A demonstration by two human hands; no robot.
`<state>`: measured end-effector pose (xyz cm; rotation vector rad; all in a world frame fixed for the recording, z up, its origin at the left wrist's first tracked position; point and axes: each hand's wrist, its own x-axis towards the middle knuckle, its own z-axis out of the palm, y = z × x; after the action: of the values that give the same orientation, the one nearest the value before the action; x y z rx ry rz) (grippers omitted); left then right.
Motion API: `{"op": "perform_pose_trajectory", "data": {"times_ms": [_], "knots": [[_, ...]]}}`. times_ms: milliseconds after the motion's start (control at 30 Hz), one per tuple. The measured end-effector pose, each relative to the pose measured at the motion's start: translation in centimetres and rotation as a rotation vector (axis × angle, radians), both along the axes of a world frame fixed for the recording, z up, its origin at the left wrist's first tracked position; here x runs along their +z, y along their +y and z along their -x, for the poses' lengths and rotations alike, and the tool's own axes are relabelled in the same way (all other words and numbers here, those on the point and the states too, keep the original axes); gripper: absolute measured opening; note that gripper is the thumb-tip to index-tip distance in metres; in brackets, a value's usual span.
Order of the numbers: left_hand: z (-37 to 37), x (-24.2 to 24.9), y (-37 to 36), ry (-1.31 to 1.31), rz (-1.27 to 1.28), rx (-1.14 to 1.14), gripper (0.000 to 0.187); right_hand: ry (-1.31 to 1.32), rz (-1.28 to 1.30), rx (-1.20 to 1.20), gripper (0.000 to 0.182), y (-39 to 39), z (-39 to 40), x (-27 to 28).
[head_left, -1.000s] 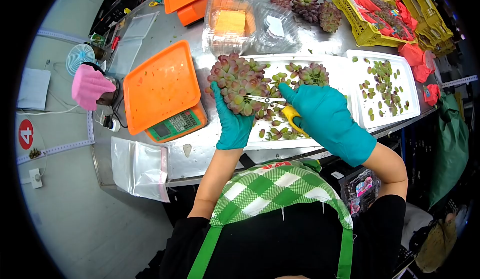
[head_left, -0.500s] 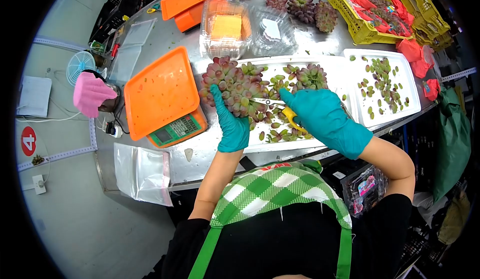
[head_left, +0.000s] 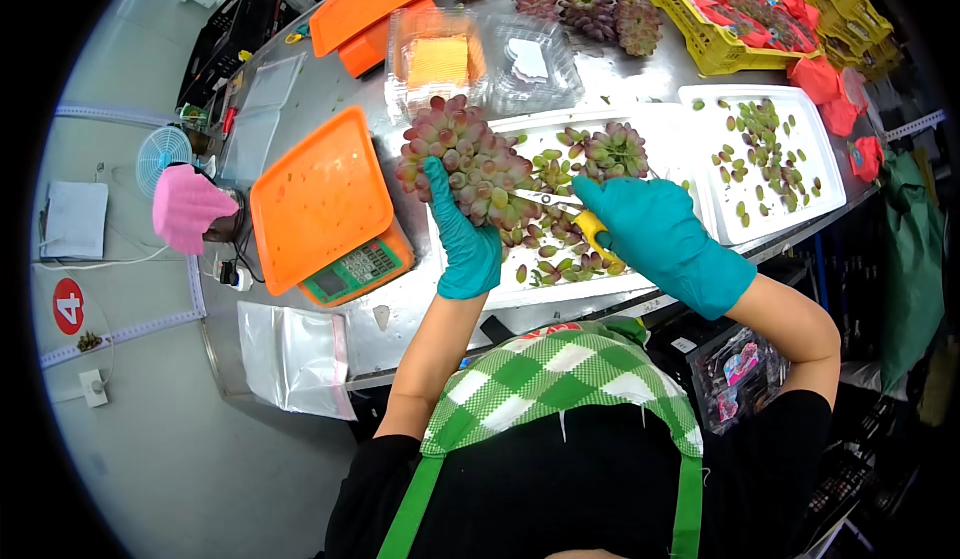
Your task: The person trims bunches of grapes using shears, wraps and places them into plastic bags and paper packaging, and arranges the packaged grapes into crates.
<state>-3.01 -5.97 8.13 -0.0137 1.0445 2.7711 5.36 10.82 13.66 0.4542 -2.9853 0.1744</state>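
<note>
My left hand [head_left: 465, 244], in a teal glove, holds a large purple-green succulent cluster [head_left: 465, 164] from below, thumb against its leaves. My gloved right hand [head_left: 665, 239] is closed around the yellow handles of a pair of scissors [head_left: 545, 199]. The metal blades reach left to the right side of the cluster; their tips are hard to make out. Beneath the hands lies a white tray [head_left: 665, 129] with loose leaves and another succulent [head_left: 614, 151].
Left of the hands stands an orange scale [head_left: 320, 194], with a plastic bag [head_left: 292, 359] in front. Behind are clear plastic boxes [head_left: 530, 64] and a yellow crate [head_left: 715, 54]. A second white tray [head_left: 825, 169] with loose leaves lies right.
The view has shifted slightly. The cluster in my left hand has tilted a little, and my right hand with the scissors has moved slightly to the right, away from it.
</note>
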Motion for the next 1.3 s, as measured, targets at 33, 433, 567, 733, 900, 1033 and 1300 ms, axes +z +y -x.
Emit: {"op": "perform_pose_trajectory", "data": {"times_ms": [33, 433, 567, 733, 900, 1033, 1300], "knots": [[0.1, -0.1, 0.1, 0.006, 0.007, 0.002, 0.055, 0.055, -0.035, -0.003, 0.043, 0.0, 0.1, 0.0], [0.0, 0.1, 0.5, -0.035, 0.027, 0.012, 0.054, 0.033, -0.069, 0.062, 0.035, 0.9, 1.1, -0.5], [0.5, 0.3, 0.2, -0.035, 0.029, 0.042, 0.054, 0.037, 0.033, 0.059, 0.042, 1.8, 0.8, 0.0], [1.1, 0.4, -0.1, 0.028, 0.004, 0.009, 0.055, -0.089, 0.155, -0.025, 0.04, 1.0, 0.5, 0.4], [1.2, -0.3, -0.2, 0.038, -0.107, -0.043, 0.05, -0.077, 0.196, -0.061, 0.034, 0.3, 0.6, 0.5], [0.6, -0.1, -0.2, 0.013, -0.094, -0.048, 0.05, -0.2, 0.186, -0.117, 0.03, 0.0, 1.0, 0.6], [0.2, -0.4, 0.2, -0.02, -0.035, 0.004, 0.051, -0.349, 0.172, -0.125, 0.034, -0.5, 1.9, 0.8]]}}
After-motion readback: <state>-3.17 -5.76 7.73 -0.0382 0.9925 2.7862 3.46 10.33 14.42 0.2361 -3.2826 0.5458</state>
